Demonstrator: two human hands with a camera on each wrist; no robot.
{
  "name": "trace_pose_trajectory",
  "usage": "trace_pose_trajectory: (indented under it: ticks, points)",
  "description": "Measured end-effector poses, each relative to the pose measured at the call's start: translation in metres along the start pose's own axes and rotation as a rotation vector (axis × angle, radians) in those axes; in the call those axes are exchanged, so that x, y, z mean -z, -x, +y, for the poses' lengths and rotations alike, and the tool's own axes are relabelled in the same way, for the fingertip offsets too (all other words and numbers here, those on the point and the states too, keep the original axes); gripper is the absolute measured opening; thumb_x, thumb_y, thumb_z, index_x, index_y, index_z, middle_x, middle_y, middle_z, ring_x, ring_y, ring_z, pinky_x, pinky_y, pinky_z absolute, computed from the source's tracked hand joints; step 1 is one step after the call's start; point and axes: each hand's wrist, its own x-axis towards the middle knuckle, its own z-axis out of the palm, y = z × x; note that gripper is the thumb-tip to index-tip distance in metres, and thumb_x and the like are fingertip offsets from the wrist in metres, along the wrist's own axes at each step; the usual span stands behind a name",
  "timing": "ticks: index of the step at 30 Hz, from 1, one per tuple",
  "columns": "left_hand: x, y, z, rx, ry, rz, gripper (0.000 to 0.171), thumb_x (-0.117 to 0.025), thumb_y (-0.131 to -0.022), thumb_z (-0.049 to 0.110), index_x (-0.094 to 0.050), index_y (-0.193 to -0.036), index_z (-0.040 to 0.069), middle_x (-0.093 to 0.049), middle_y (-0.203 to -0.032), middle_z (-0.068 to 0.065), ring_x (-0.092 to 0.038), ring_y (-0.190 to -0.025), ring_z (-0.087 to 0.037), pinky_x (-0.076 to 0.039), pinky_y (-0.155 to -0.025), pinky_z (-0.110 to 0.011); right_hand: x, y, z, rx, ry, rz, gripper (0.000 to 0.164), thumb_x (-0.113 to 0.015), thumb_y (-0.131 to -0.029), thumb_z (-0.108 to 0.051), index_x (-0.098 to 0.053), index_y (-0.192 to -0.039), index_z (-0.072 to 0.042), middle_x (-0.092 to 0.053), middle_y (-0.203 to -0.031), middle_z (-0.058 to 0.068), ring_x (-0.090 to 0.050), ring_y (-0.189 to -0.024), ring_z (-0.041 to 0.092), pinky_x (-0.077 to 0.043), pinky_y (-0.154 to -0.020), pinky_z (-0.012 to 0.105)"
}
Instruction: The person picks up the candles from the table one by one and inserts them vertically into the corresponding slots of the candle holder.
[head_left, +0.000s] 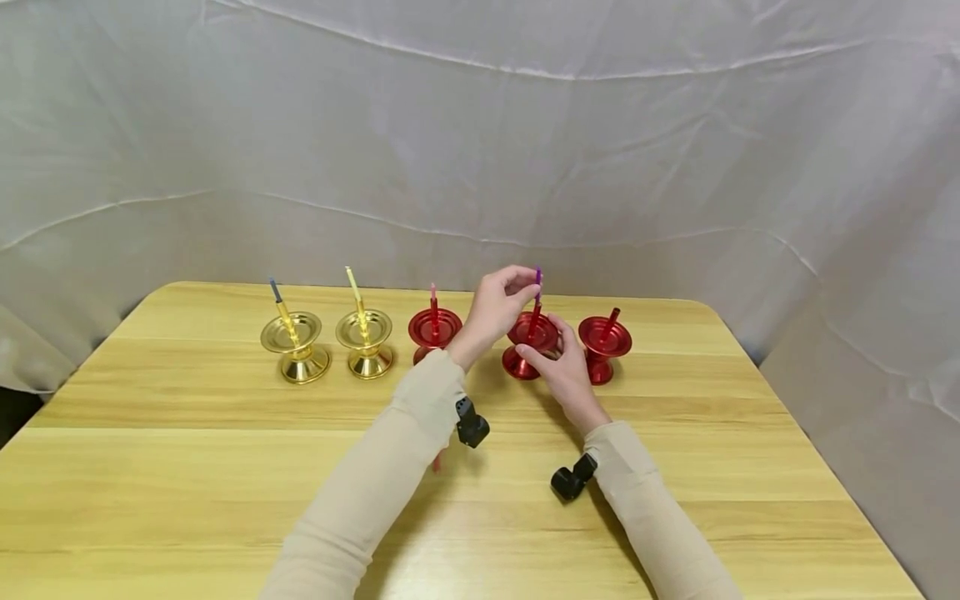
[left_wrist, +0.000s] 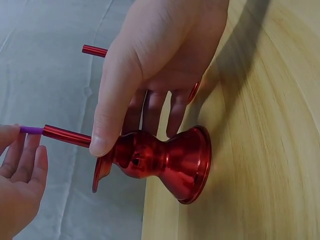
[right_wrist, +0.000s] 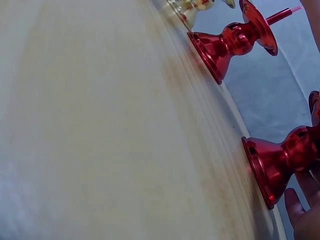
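My left hand (head_left: pixel 493 310) pinches a thin purple candle (head_left: pixel 538 283) upright over a red metal candle holder (head_left: pixel 520 363). In the left wrist view the candle's lower end (left_wrist: pixel 33 130) meets the mouth of the holder's narrow tube (left_wrist: pixel 67 135); how deep it sits cannot be told. My right hand (head_left: pixel 567 373) grips that holder at its dish from the right, thumb in front and the other fingers behind. The holder stands upright on the table, and the right wrist view shows its flared base (right_wrist: pixel 268 167) on the wood.
To the right stands another red holder (head_left: pixel 600 367) with a bare tube. Leftward are a red holder (head_left: pixel 433 333) with a pink candle and two gold holders (head_left: pixel 303 365), (head_left: pixel 370 361) with dark and pale yellow candles. A reddish stick (head_left: pixel 437 463) lies partly behind the left sleeve.
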Motion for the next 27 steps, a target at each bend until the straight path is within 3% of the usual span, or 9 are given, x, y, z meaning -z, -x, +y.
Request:
trace_pose_trajectory:
  ticks: [11,19,27]
  points:
    - [-0.0015,-0.0007,-0.001,-0.045,-0.063,-0.035,0.02,-0.059,-0.096,0.006,-0.066,-0.113,-0.003,-0.068,-0.104,-0.014,-0.063,-0.095,-0.024,-0.051,-0.086,-0.027,0.0008,-0.0008,-0.0011,0.0,0.001,-0.005,0.078,-0.074,-0.086,-0.018,-0.029,-0.149,-0.005,-0.048,-0.139,0.017,-0.047,-0.125,0.026,-0.039,-0.105,0.038]
    - [-0.0033,-0.0007,-0.0004,-0.124,-0.159,-0.052,0.02,-0.059,-0.096,0.004,-0.065,-0.113,-0.004,-0.068,-0.104,-0.014,-0.065,-0.094,-0.023,-0.051,-0.084,-0.026,0.0013,-0.003,-0.0003,-0.003,-0.014,-0.017,0.078,-0.073,-0.088,-0.016,-0.026,-0.149,-0.003,-0.048,-0.139,0.019,-0.047,-0.126,0.027,-0.039,-0.105,0.039]
    - [-0.0061,0.0005,-0.0043,-0.143,-0.15,-0.043,0.019,-0.059,-0.095,0.002,-0.065,-0.112,-0.005,-0.068,-0.103,-0.016,-0.064,-0.095,-0.024,-0.051,-0.085,-0.026,0.0007,-0.0018,0.0007,-0.003,-0.006,-0.014,0.079,-0.074,-0.087,-0.016,-0.027,-0.149,-0.004,-0.049,-0.138,0.018,-0.048,-0.125,0.027,-0.04,-0.104,0.039]
